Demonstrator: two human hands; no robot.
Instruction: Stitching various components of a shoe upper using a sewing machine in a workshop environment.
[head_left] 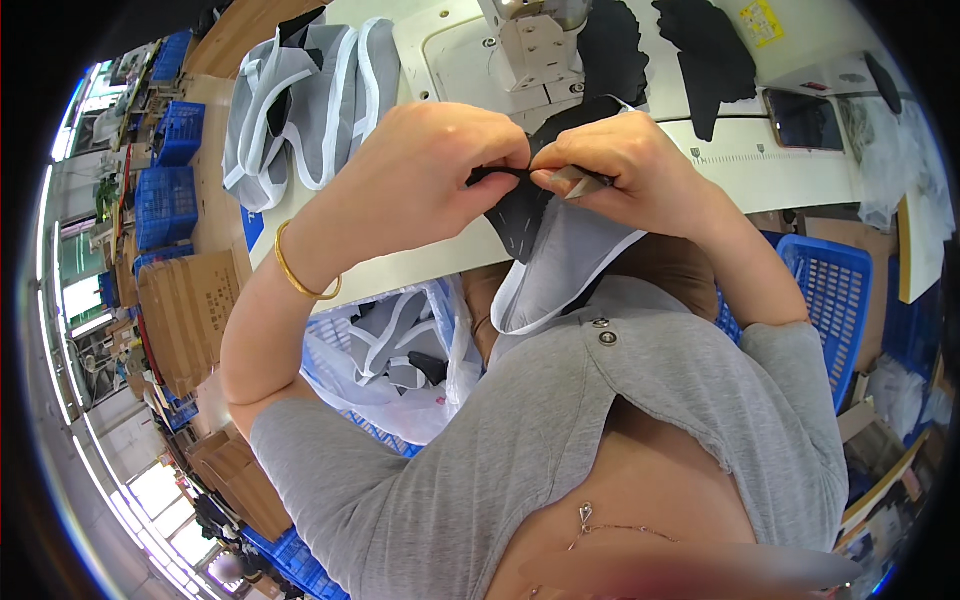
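Pinched between the fingers of my left hand (430,170) is the edge of a black fabric piece (515,225) with pale stitch marks. Close beside it, my right hand (640,165) grips the same piece, both sets of fingertips almost meeting. A small flat tool (585,183), like thread snips, is tucked in the right hand; its full shape is hidden. Joined to the black piece, a grey fabric panel (575,245) with white binding hangs over the table's front edge toward my lap. A sewing machine (540,55) stands just beyond my hands.
Grey pieces with white binding (320,120) lie left on the white sewing table (400,262). Black cut pieces (705,55) and a phone (803,120) lie right. Below are a plastic-lined basket (455,350) holding more pieces and a blue basket (825,290). Cardboard boxes (190,310) stand left.
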